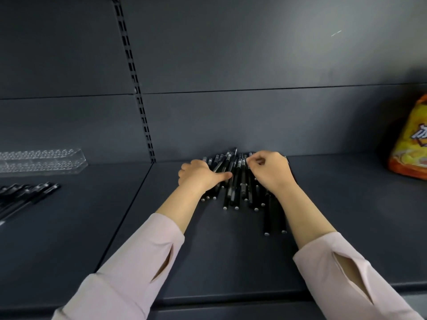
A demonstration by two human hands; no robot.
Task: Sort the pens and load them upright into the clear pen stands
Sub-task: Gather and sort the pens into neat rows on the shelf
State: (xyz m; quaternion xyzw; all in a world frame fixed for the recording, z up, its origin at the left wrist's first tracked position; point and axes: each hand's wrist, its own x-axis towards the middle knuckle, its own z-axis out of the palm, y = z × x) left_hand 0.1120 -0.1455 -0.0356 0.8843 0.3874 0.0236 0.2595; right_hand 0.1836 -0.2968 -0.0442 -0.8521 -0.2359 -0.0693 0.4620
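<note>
Right hand, centre frame, fingers curled tight, pinching into the pile of black pens. Left hand lies on the pile's left side, thumb out, grip unclear. Clear pen stand far left, more pens below it.

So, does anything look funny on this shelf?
Yes. An orange snack bag sits at the right end of the shelf, odd beside stationery. The pens lie in a messy heap, and the clear pen stand at left looks empty.

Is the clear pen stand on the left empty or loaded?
Empty: no pens stand in the clear pen stand; loose pens lie flat before it.
</note>
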